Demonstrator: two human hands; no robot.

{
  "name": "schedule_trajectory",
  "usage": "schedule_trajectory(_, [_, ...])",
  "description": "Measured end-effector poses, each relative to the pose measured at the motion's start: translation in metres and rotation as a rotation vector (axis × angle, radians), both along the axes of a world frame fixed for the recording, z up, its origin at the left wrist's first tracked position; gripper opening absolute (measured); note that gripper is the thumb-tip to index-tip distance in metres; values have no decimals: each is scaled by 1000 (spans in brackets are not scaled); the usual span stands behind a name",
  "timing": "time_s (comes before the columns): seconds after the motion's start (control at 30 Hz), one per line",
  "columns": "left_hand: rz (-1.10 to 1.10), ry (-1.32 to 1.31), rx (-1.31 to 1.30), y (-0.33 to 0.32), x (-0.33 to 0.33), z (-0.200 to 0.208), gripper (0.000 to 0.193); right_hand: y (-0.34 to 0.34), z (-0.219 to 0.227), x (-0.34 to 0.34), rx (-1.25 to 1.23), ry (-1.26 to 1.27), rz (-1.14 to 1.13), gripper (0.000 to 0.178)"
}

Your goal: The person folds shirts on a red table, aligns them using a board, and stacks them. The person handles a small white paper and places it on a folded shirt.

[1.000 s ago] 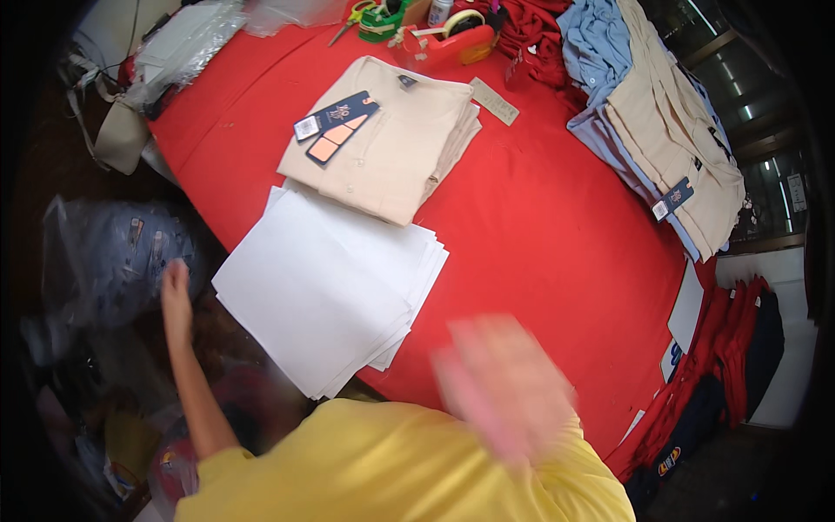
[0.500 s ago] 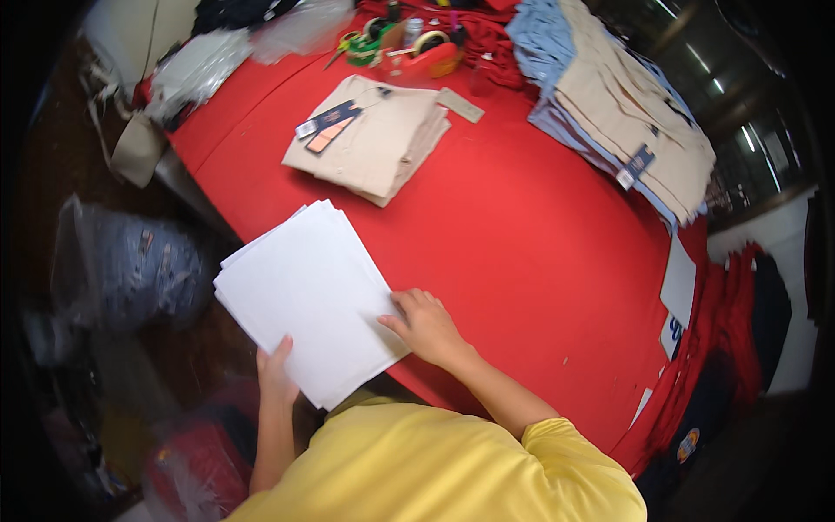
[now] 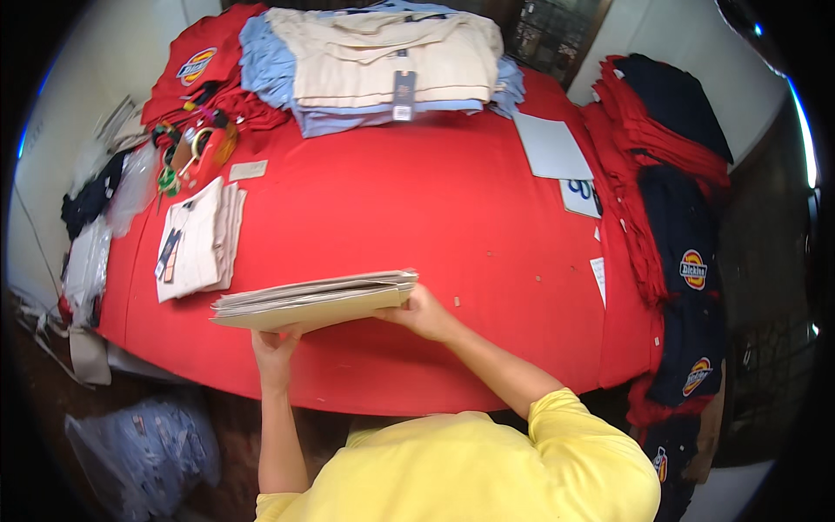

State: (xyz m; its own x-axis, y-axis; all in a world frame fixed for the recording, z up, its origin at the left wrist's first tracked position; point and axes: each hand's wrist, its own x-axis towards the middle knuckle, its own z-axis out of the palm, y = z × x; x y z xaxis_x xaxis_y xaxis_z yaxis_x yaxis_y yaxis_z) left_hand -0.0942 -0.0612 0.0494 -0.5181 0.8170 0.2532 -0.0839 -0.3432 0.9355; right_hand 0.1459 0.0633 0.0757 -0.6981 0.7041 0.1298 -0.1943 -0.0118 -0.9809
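A stack of thin card sheets [image 3: 317, 304], grey to tan with layered edges, is tilted up on edge over the near side of the red-covered table. My left hand [image 3: 276, 348] is closed on the stack's lower left part, thumb against the near face. At its right end my right hand [image 3: 424, 313] grips the corner, with some fingers hidden by the cards. Left of the stack and a little farther off lies a pile of folded beige garments [image 3: 202, 239] with dark hang tags [image 3: 170, 253].
Beige garments [image 3: 391, 56] over light blue ones lie at the far edge. At the far left are a tape dispenser [image 3: 204, 152] and scissors [image 3: 169, 180]. White sheets [image 3: 552, 146] lie right, beside red and navy garments [image 3: 683, 226]. A bagged blue bundle [image 3: 148, 448] sits lower left.
The card stack has gone from lying flat, white face up, to standing tilted on edge. My right hand now grips its end. The view has swung to the right.
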Motion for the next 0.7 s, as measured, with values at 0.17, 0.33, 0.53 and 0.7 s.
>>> schedule_trajectory(0.17, [-66,-34,-191,21,-7,-50,46,-9,-59,9,254,-236,-213,49])
schedule_trajectory(0.33, [-50,-36,-186,67,79,-13,46,10,-73,61,101,-176,-530,36])
schedule_trajectory(0.53, [-463,284,-258,142,157,35,54,141,-15,217,89,142,-818,42])
schedule_trajectory(0.7, [-355,969,-333,179,168,11,53,285,20,349,42,106,-920,48])
